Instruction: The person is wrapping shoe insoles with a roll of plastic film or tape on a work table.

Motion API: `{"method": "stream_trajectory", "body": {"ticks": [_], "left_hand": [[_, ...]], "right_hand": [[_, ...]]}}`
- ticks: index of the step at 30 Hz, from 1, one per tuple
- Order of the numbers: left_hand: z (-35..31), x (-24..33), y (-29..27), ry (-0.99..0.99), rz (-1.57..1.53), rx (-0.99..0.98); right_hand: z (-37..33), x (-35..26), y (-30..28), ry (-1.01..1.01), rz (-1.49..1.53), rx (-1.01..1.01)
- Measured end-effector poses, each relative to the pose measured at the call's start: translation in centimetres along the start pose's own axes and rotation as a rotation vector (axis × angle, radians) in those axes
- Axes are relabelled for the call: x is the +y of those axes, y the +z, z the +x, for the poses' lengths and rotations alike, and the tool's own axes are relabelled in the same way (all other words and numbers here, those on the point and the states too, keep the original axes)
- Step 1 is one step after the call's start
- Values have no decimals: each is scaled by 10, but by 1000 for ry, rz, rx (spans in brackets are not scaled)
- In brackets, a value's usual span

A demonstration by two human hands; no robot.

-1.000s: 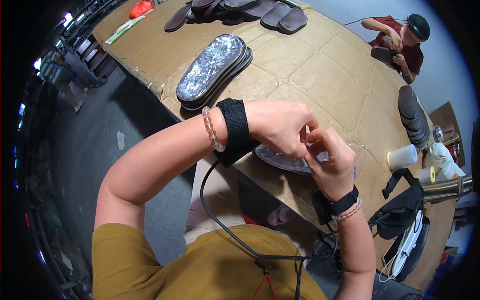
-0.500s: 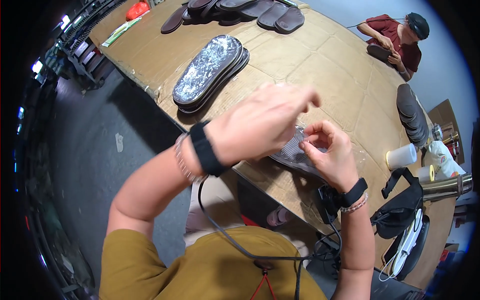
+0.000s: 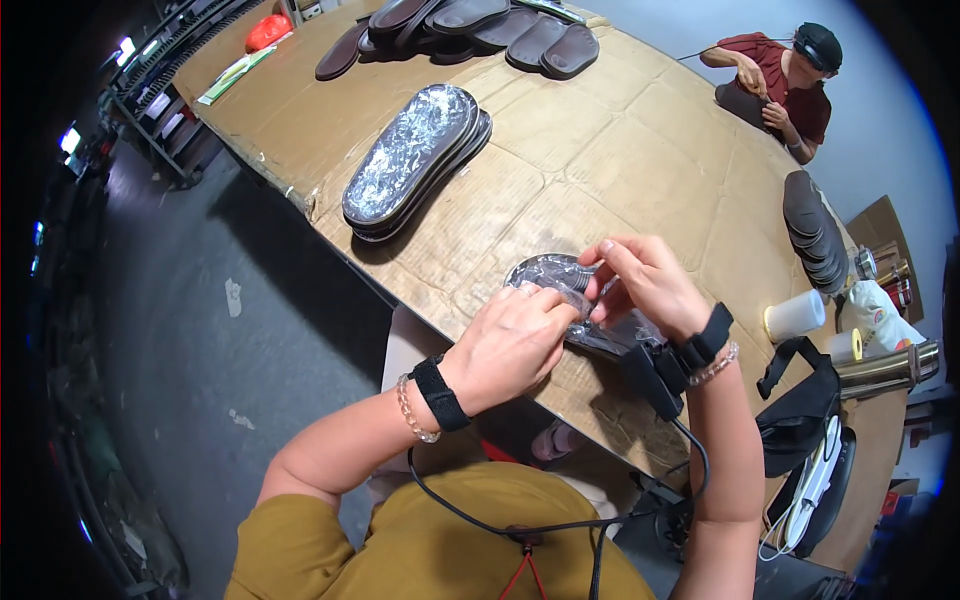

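At the table's near edge lies a dark shoe sole [image 3: 540, 270], partly covered by clear plastic film [image 3: 628, 328]. My left hand [image 3: 515, 335] is closed over the film at the sole's near side, its fingertips bunched together. Opposite it, my right hand [image 3: 655, 285] curls its fingers on the same film; the exact grip of those fingertips is partly hidden. The two hands almost meet above the sole. Farther left on the table rests a stack of soles [image 3: 415, 160], the top one wrapped in shiny clear film.
More brown soles [image 3: 460, 25] lie heaped at the far edge. To the right stand a stack of soles [image 3: 815, 230], a white film roll [image 3: 795, 315], a metal flask [image 3: 885, 370] and a black pouch [image 3: 800, 415]. A co-worker [image 3: 790, 90] handles a sole across the table.
My left hand has come down from above the sole onto the film. My right hand has shifted slightly, its fingers less tightly pinched. The view has moved a little.
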State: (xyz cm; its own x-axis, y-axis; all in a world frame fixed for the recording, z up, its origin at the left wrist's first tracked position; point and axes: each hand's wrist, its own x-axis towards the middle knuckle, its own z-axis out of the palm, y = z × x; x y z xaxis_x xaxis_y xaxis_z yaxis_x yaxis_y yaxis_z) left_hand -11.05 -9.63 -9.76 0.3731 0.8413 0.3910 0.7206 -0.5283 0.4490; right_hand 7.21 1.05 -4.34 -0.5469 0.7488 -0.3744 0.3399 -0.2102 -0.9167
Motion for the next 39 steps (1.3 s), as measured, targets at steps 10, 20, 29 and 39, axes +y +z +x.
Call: {"method": "stream_trajectory", "body": {"ticks": [10,20,29,39], "left_hand": [[5,-3,4,-47,-18,24],[20,-28,4,-131,-169,-242],[22,-20,-25,-75,-134,-448],[40,51,-6,179,-33,-334]], "right_hand": [[25,0,12,-245,-960,367],[2,-1,23,-708,-1112,589],[-69,-11,-60,-558,-965,697],[-58,-3,-76,-21,-1066,405]]}}
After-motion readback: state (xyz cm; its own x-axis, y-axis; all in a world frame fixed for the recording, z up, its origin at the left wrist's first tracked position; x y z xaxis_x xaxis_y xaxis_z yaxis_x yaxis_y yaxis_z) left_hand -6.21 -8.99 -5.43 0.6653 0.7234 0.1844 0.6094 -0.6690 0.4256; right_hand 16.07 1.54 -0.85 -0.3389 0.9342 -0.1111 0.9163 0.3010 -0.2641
